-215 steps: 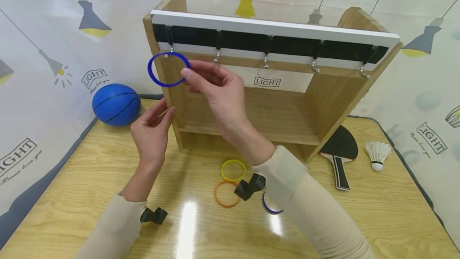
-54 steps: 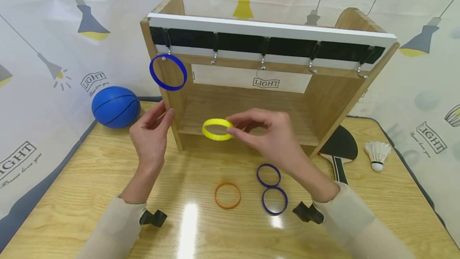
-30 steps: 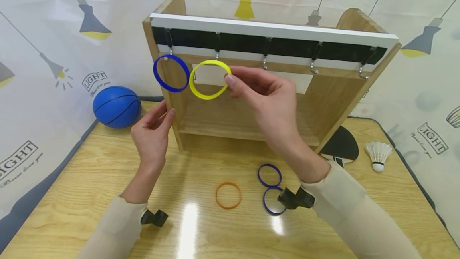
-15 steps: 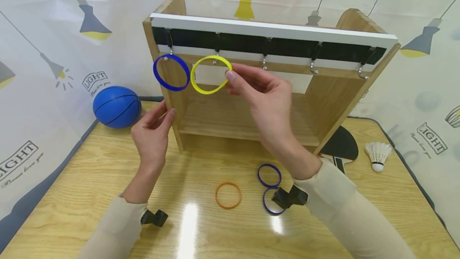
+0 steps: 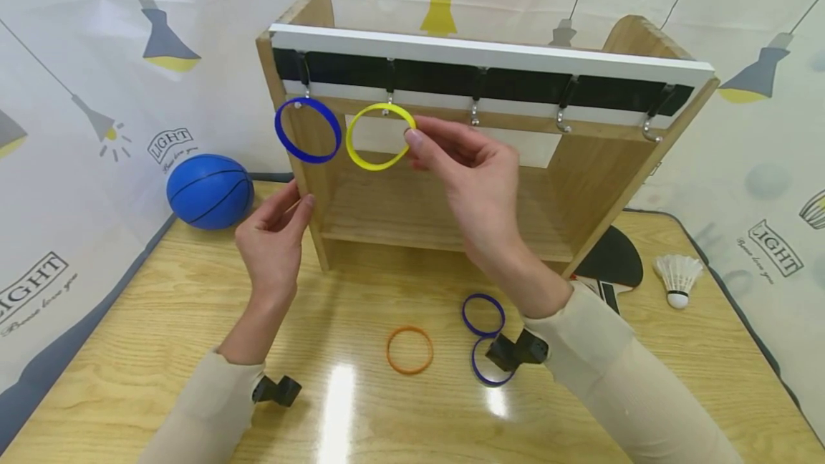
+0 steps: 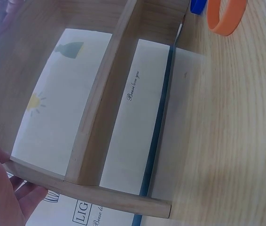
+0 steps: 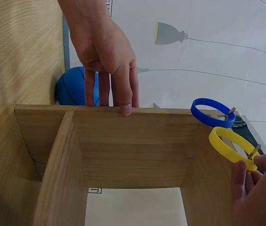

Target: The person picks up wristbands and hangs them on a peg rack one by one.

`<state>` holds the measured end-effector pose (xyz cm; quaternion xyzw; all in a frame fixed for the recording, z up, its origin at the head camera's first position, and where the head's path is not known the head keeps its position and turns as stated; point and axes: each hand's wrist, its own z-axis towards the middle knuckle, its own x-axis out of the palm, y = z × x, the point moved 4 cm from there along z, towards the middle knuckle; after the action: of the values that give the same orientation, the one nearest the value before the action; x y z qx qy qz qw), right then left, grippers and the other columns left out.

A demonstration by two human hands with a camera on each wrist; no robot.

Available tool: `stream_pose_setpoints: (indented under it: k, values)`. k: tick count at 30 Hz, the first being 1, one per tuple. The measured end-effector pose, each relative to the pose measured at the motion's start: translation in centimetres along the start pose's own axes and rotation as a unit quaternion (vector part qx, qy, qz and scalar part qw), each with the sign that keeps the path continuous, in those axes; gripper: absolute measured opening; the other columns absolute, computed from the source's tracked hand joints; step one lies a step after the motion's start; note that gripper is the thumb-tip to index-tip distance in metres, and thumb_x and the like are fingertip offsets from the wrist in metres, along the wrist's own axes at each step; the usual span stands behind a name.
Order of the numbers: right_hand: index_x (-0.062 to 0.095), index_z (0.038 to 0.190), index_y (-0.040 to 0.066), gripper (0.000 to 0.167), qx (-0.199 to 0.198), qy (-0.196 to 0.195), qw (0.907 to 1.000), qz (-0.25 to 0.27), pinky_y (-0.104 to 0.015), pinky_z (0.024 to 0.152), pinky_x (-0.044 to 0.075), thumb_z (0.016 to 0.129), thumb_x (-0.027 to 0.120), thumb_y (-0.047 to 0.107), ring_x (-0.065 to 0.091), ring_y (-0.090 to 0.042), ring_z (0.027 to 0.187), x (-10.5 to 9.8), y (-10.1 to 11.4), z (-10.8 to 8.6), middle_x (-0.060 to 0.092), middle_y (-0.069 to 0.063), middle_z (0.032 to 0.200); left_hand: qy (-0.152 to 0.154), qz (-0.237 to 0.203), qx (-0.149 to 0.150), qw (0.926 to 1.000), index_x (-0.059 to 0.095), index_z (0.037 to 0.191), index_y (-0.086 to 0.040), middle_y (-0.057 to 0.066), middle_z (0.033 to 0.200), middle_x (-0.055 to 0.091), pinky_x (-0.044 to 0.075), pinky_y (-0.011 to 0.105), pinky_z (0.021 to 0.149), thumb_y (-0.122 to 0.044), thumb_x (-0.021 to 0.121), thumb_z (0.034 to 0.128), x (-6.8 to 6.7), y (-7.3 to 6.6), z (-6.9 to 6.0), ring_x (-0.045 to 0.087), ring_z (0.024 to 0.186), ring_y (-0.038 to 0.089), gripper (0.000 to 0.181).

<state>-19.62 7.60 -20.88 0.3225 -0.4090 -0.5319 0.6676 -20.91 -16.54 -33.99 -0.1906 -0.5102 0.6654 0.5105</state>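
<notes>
My right hand (image 5: 480, 185) pinches a yellow wristband (image 5: 374, 167) by its right side, between thumb and fingers. The band is at the second hook (image 5: 389, 98) from the left; the hook's tip shows inside the ring. From the leftmost hook hangs a blue wristband (image 5: 314, 160), just left of the yellow one. My left hand (image 5: 272, 245) grips the front edge of the left side panel of a wooden rack (image 5: 428, 205), thumb on one face and fingers on the other, as the right wrist view (image 7: 107, 56) shows.
On the table lie an orange wristband (image 5: 409, 373) and two blue wristbands (image 5: 483, 295), one partly behind the wrist camera. A blue ball (image 5: 210, 192) stands left of the rack. To its right lie a table tennis bat (image 5: 612, 256) and a shuttlecock (image 5: 678, 279).
The first blue wristband was let go on the leftmost hook. My right hand picked the yellow wristband off the table and raised it to the second hook. My left hand has stayed put.
</notes>
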Motion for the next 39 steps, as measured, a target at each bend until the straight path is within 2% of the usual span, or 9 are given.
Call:
stream_pose_setpoints:
  k: [13,25,34,39]
  values:
    - [0.073,0.108,-0.001,0.023,-0.005,0.011,0.9997,-0.022,-0.035,0.083,0.057,0.087,0.076,0.008,0.068,-0.028,0.088,-0.6,-0.5,-0.2,0.071,-0.015,0.104,0.001,0.002,-0.002,1.0,0.076,0.109,-0.006,0.014,0.106,0.072,0.057,0.024,0.077,-0.008,0.081,0.0811,0.2,-0.2,-0.1,0.071,0.093,0.025,0.029]
    - [0.074,0.107,0.003,0.026,0.021,0.018,0.9945,-0.101,-0.032,0.082,0.057,0.086,0.078,0.017,0.069,-0.025,0.086,-2.9,-1.3,-1.5,0.073,-0.009,0.1,0.001,0.004,0.001,1.0,0.075,0.11,-0.006,0.014,0.106,0.072,0.057,0.024,0.077,-0.007,0.081,0.0809,0.1,-0.2,-0.2,0.071,0.092,0.024,0.03]
    - [0.076,0.106,0.013,0.024,0.048,0.076,0.9751,-0.203,-0.033,0.079,0.057,0.087,0.077,0.028,0.068,-0.023,0.091,-5.7,-1.4,-3.6,0.073,-0.002,0.101,0.003,0.004,0.002,1.0,0.075,0.111,-0.005,0.015,0.107,0.072,0.057,0.024,0.076,-0.006,0.081,0.0811,0.0,-0.2,-0.1,0.071,0.092,0.023,0.031]
    - [0.076,0.105,0.017,0.023,0.078,0.106,0.9553,-0.265,-0.029,0.076,0.057,0.087,0.077,0.032,0.068,-0.017,0.09,-8.1,-2.1,-5.1,0.073,0.004,0.1,0.003,0.001,0.0,1.0,0.075,0.111,-0.004,0.015,0.106,0.072,0.057,0.024,0.076,-0.006,0.081,0.0812,0.1,-0.2,-0.1,0.071,0.091,0.021,0.03]
